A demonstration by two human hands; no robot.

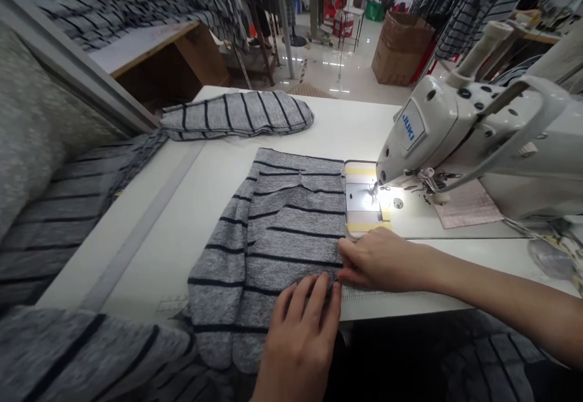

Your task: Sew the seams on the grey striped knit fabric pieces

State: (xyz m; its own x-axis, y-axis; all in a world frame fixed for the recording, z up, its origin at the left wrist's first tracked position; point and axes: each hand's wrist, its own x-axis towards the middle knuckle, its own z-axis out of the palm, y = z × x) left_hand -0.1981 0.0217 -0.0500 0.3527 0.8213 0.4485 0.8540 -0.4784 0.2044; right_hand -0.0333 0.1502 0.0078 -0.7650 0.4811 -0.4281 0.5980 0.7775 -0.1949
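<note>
Plainly, striped grey fabric panel [296, 247] lies on tabletop [182, 207], ahead and left of right hand [381, 260], long axis running away from it. Right hand, thumb and finger closed, grips panel's right edge; left hand [298, 335] lays bent fingers on near part, pinch or not cannot tell. Presser foot [374, 194] ahead of right hand, nearer it than left. Needle lost in glare; panel's near end partly covered by left hand; left wrist cut off.
</note>
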